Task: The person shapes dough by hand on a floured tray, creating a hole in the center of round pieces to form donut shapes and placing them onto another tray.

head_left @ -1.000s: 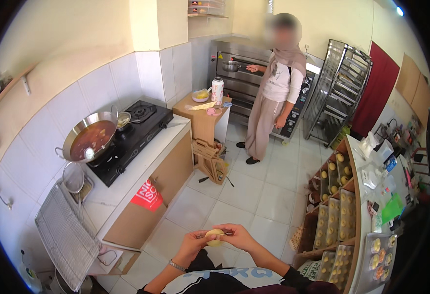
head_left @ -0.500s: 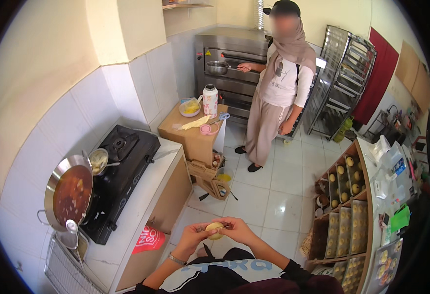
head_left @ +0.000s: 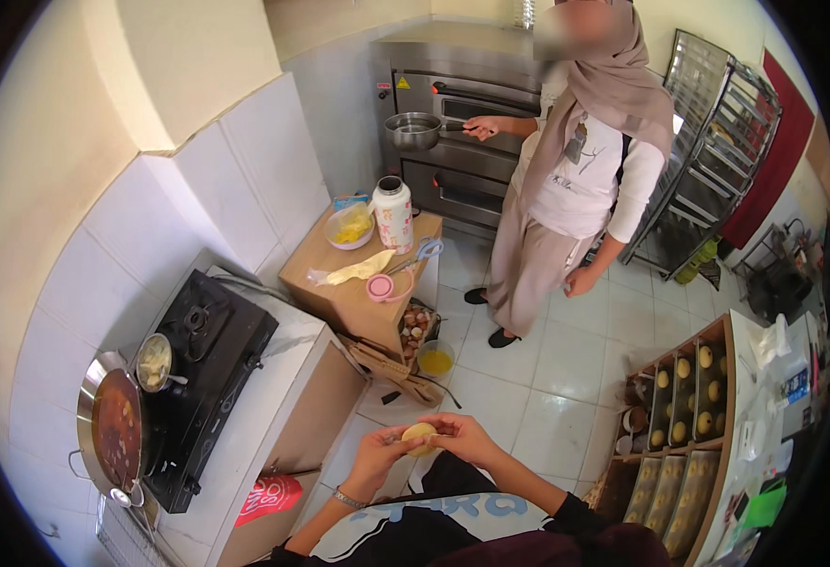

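Between both my hands, held up in front of my body, is a round, pale yellow piece of dough point(head_left: 420, 437). My left hand point(head_left: 377, 461) grips its left side, fingers curled and a bracelet on the wrist. From the right, my right hand point(head_left: 465, 438) pinches the same piece, its fingers meeting the left ones at the top. Parts of the dough are covered by my fingers. To the left on the counter, a large pan point(head_left: 117, 425) of reddish-brown liquid stands beside a black gas stove point(head_left: 209, 387), and a small pot point(head_left: 155, 362) rests at the stove's edge.
Ahead, a person point(head_left: 585, 161) holds a saucepan point(head_left: 413, 132) by its handle before a steel oven point(head_left: 472, 85). A small table point(head_left: 311, 269) carries a bowl, a white bottle and scissors. Wooden shelving point(head_left: 727, 378) with trays of dough balls stands right; a tray rack point(head_left: 708, 161) is behind.
My view has shifted, bringing the person and small table nearer and making the stove appear lower. Both hands keep hold of the dough in nearly the same spot.
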The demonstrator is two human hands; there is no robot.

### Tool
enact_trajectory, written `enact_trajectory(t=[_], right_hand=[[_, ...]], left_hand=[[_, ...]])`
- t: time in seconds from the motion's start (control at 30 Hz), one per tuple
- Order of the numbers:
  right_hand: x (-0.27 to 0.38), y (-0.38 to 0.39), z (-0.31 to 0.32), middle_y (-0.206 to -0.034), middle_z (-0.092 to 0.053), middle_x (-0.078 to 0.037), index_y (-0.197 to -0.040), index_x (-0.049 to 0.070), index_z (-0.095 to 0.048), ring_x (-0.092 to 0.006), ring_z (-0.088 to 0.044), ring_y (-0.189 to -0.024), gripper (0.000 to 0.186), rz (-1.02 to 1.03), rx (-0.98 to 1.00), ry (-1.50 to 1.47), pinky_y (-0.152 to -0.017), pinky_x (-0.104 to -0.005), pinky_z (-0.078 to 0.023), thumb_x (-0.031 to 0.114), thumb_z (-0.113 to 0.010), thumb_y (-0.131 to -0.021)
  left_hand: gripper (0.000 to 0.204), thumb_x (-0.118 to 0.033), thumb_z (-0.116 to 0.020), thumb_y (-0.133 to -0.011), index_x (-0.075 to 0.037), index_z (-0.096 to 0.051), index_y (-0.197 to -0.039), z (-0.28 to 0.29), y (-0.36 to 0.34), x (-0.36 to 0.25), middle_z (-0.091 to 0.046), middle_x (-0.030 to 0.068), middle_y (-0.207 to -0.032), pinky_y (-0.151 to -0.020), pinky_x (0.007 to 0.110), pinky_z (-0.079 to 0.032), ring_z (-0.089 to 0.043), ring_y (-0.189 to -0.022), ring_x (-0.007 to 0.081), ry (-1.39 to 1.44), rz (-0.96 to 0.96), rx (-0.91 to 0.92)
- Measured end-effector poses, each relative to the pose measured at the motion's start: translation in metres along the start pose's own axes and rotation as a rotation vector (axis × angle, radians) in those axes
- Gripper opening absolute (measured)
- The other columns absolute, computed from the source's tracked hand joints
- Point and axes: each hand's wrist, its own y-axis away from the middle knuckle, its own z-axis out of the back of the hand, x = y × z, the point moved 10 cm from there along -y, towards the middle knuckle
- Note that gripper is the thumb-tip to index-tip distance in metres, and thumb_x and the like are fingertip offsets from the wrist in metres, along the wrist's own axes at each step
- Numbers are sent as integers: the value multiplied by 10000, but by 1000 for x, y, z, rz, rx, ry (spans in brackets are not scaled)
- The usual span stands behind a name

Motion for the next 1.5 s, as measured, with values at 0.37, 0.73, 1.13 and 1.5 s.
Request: enact_trajectory(t=[0.37,0.73,1.13,1.5], right_hand=[[42,-62,85,-1051,-598,-78,-1174,-6,-523,-120,-573,-916,364,-73,99,142,-832,-254,-454,39,-590,-819],[59,-170,144,-871,-615,-33,-1178,25,-529,-95,-571,-781,384,19,52,251,-715,-236,-465,119,-602,-813],[120,-368,244,-832,-590,-105,-1329,45,-351,-193,-569,-694,663,-18,-187,672,-648,-318,-468,204,-625,-746],[134,-396,218,-965,-533,-185,-1255,-57,-369,-273,-556,-852,685,315,-134,792,-747,-362,-459,204,-676,-702]], left_hand=[[324,-60,-660,-784,65,-576,-1070,-44,-95,-20,-638,106,-979,-797,240,-480,-611,-881,148,19,103,-20],[306,-70,-671,-773,72,-594,-1033,-12,-147,-86,-645,75,-915,-716,216,-471,-604,-798,111,10,-53,-101],[267,-26,-626,-793,86,-571,-1029,22,-138,-80,-640,117,-911,-787,288,-492,-621,-837,181,351,-210,-642],[266,-41,-620,-807,72,-569,-1042,-25,-150,-60,-637,117,-908,-809,294,-488,-614,-853,181,507,-292,-824]])
